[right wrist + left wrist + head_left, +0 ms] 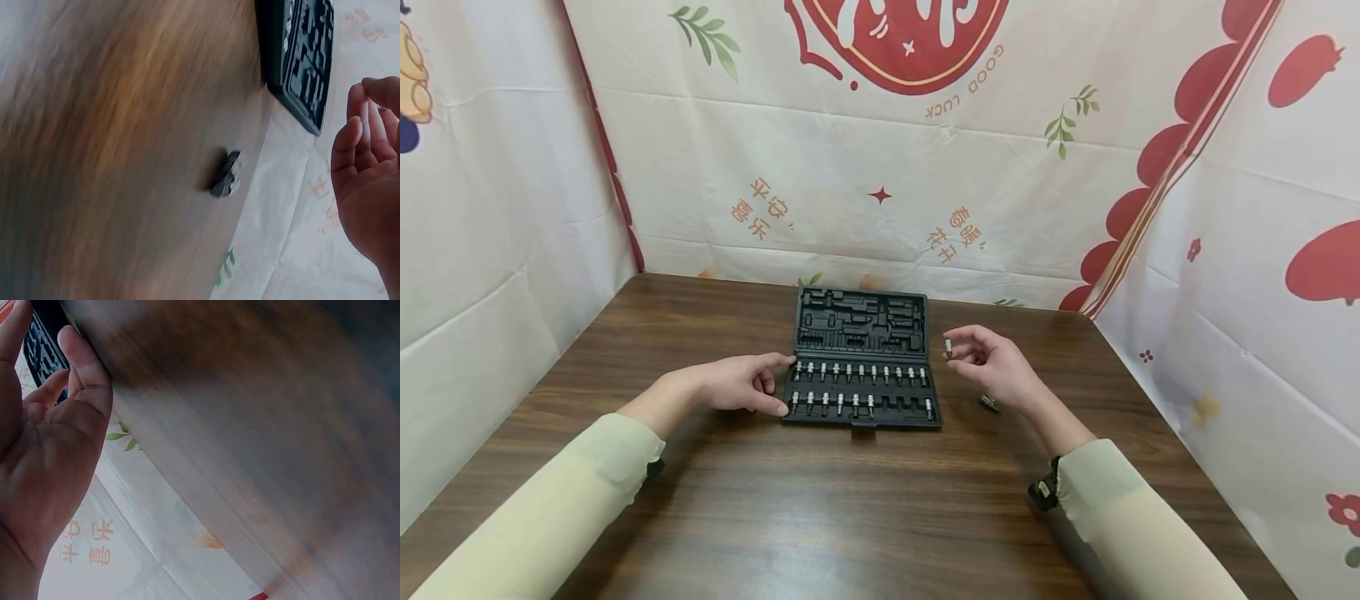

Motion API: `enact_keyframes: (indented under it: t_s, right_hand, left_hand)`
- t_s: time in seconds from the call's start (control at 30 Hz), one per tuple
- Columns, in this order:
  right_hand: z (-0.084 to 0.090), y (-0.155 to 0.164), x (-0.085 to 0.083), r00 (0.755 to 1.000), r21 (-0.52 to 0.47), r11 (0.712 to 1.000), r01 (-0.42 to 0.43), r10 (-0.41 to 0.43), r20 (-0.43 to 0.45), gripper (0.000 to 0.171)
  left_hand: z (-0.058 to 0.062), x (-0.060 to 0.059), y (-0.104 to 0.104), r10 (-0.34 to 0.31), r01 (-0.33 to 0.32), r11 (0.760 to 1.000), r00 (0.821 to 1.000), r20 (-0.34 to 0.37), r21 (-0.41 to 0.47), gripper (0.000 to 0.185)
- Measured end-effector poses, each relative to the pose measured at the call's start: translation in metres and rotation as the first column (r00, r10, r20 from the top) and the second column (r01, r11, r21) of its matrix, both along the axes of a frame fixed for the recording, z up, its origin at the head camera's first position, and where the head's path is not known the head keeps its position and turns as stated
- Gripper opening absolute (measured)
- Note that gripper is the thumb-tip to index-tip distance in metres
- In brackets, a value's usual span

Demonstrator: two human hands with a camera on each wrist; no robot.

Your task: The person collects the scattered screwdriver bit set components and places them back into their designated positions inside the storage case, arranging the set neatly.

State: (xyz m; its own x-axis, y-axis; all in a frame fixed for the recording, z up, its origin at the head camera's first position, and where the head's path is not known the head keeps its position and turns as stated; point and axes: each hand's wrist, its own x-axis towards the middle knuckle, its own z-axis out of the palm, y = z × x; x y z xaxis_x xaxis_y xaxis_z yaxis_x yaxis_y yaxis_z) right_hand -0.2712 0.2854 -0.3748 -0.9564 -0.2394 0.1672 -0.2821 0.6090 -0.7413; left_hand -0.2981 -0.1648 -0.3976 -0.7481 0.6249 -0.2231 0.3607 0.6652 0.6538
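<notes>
An open black tool case (861,323) lies flat mid-table; its near half (901,408) carries two rows of small metal bits (848,372). My left hand (777,385) rests against the case's left edge, thumb at the upper corner and a finger at the lower one. In the left wrist view the left hand (50,444) shows a flat palm beside the case (45,347). My right hand (957,350) hovers right of the case and pinches one small bit (948,346) in its fingertips. A loose bit (989,403) lies on the table under that hand, also in the right wrist view as the loose bit (226,175).
The dark wooden table (850,517) is enclosed on three sides by white printed cloth walls (880,167). The case's far half (306,56) holds moulded slots with no tools in them.
</notes>
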Motion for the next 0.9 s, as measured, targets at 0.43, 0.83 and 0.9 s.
enact_keyframes:
  t_s: [0.43, 0.83, 0.9]
  right_hand:
    - [-0.004, -0.023, 0.002, 0.998, 0.021, 0.998, -0.065, 0.065, -0.003, 0.040]
    - [-0.010, -0.042, 0.002, 0.991, 0.046, 0.991, -0.129, 0.127, 0.035, 0.041]
    - [-0.012, -0.044, 0.003, 0.990, 0.067, 0.988, -0.137, 0.135, 0.038, 0.041]
  left_hand:
    - [-0.002, -0.001, -0.001, -0.005, 0.005, 1.000, 1.000, 0.002, 0.005, 0.092]
    - [0.000, 0.001, 0.000, 0.005, -0.006, 1.000, 1.000, 0.010, 0.004, 0.091]
    - [0.000, 0.001, 0.000, 0.006, -0.006, 1.000, 1.000, 0.009, 0.004, 0.091]
